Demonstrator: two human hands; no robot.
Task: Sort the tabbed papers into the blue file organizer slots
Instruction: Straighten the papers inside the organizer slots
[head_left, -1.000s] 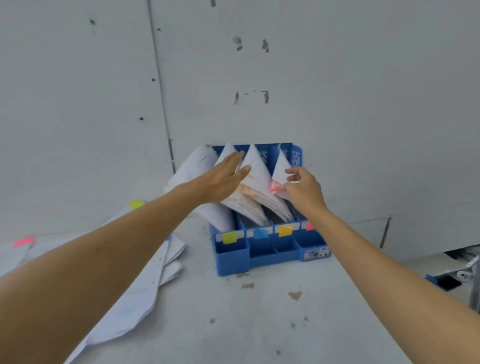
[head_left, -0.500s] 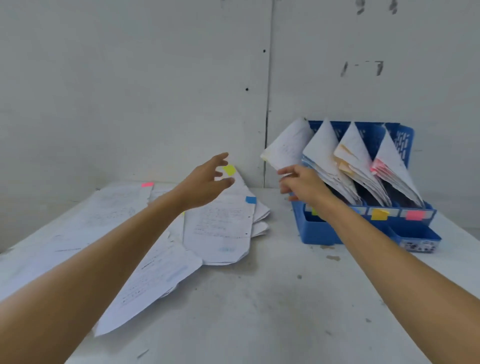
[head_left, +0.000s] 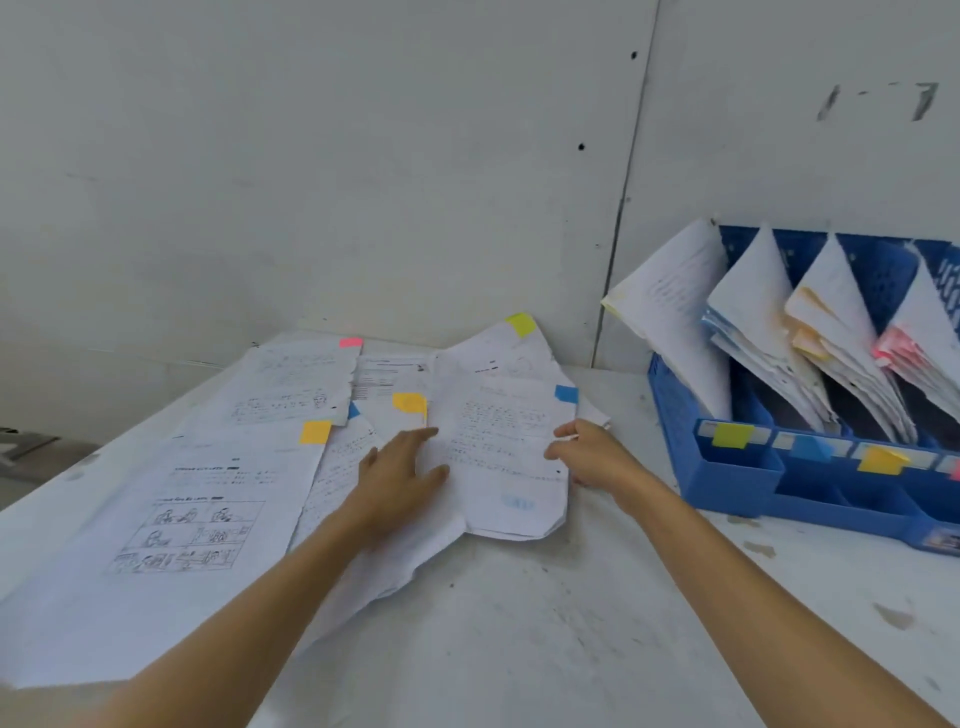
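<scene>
Plainly, we can read no writing: the print and handwriting on the loose sheets are too small, and the sticker (head_left: 941, 540) on the front corner of the blue file organizer (head_left: 727, 470) is blurred. Its front rail carries 4 colour markers, from left to right a lime tab (head_left: 731, 434), a blue tab (head_left: 810, 447), an orange tab (head_left: 880, 460) and a pink one cut off by the frame's edge. Each of the 4 slots behind holds a leaning bundle of filed papers (head_left: 670, 306).

We see the blue-tabbed sheet (head_left: 511, 467) on top of the loose pile, left of the organizer and apart from it. Our left hand (head_left: 400, 475) lies flat on its left edge, fingers straight, thumb spread. Our right hand (head_left: 592, 460) pinches its right edge with curled fingers. The neighbouring sheets (head_left: 208, 499) carry orange, pink and lime tabs.

All rests on a scuffed, stained white table (head_left: 571, 634) against a grey panelled wall (head_left: 363, 182) with dark marks.
</scene>
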